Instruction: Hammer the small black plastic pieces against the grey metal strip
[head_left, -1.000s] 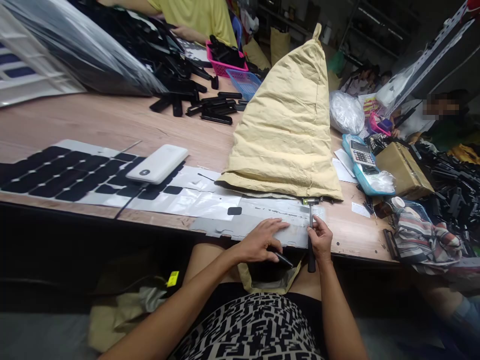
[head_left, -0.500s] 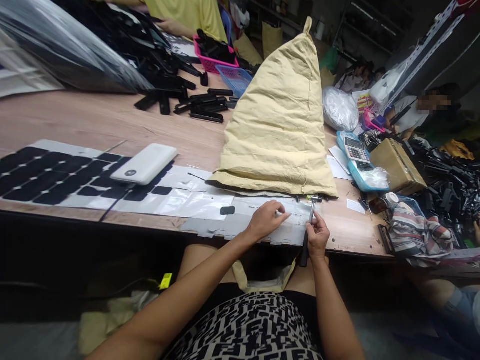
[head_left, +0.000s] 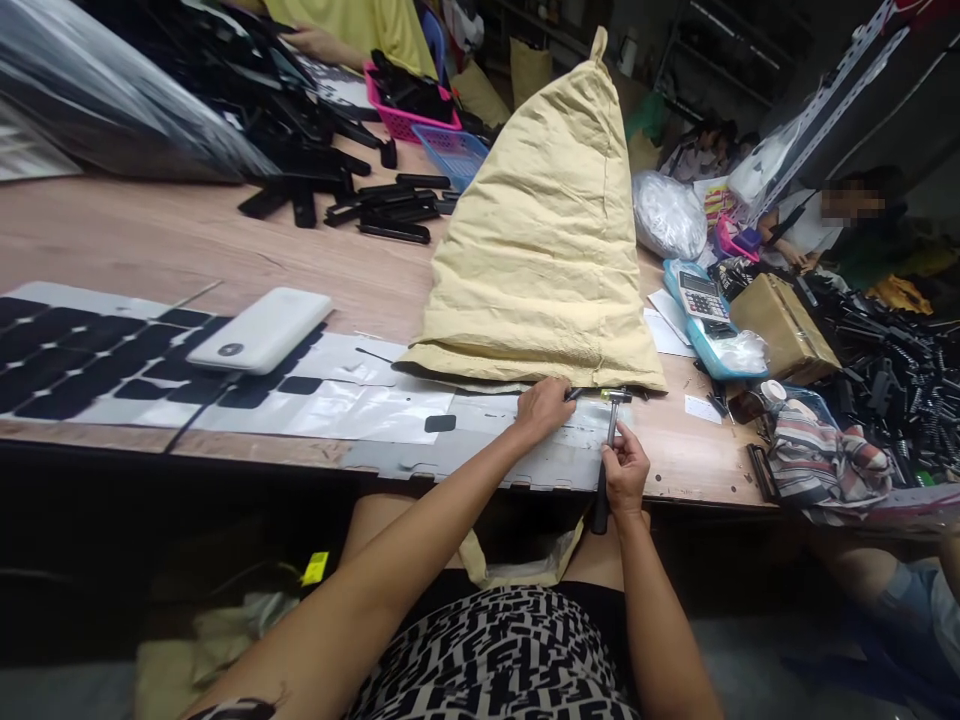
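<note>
- At far left on the desk (head_left: 135,240) lies a pale sheet (head_left: 37,408) set with rows of dark rounded patches; behind it a bundle wrapped in clear plastic (head_left: 135,95) slants in from the top corner.
- A white flat device (head_left: 259,335) with a round dark mark rests on the patched sheet, and a dark cord (head_left: 191,418) runs from under it to the desk's front edge.
- Farther back, slim black parts (head_left: 394,232) lie in a loose pile.
- Beyond them stand a pink basket (head_left: 401,125) of black parts and a blue basket (head_left: 454,160); a person in a yellow top (head_left: 367,35) sits behind.
- A grey board (head_left: 427,462) lies along the front edge, a single dark patch (head_left: 440,424) near its left part.
- A large yellow cloth bag (head_left: 536,270) lies behind the board.
- The left hand (head_left: 544,410) is at the bag's near edge, fingers curled together; a small black piece (head_left: 572,394) shows at the fingertips, but whether it is gripped I cannot tell.
- The right hand (head_left: 626,472) is clamped on a hammer (head_left: 601,505), head pointing toward the bag, black handle toward the person.
- To the right are a calculator (head_left: 701,297), a cardboard box (head_left: 784,330), a striped cloth (head_left: 814,450) and a heap of black parts (head_left: 915,390).
</note>
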